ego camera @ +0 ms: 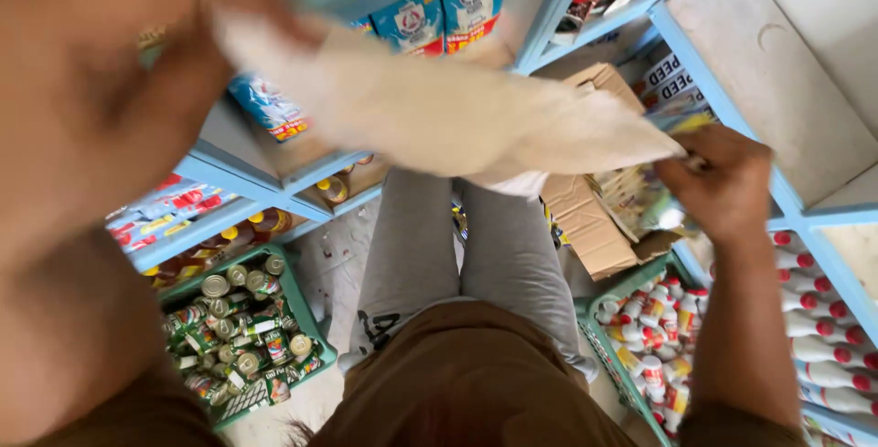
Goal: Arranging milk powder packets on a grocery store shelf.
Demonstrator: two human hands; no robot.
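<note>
A beige cloth [439, 109] stretches across the upper middle of the view, blurred. My left hand [155, 36] is very close to the camera at the upper left and grips the cloth's left end. My right hand [713, 186] is closed at the cloth's pointed right end, just above an open cardboard box [585, 228] holding shiny packets [640, 196]. Whether its fingers also touch the packets I cannot tell. My grey-trousered legs [457, 255] show below the cloth.
Light blue shelves [265, 182] with cartons and packets stand on both sides. A green crate [306, 310] of small cans sits on the floor at left. Another green crate [599, 342] of red-capped bottles sits at right, with white red-capped bottles [823, 319] on a low shelf beside it.
</note>
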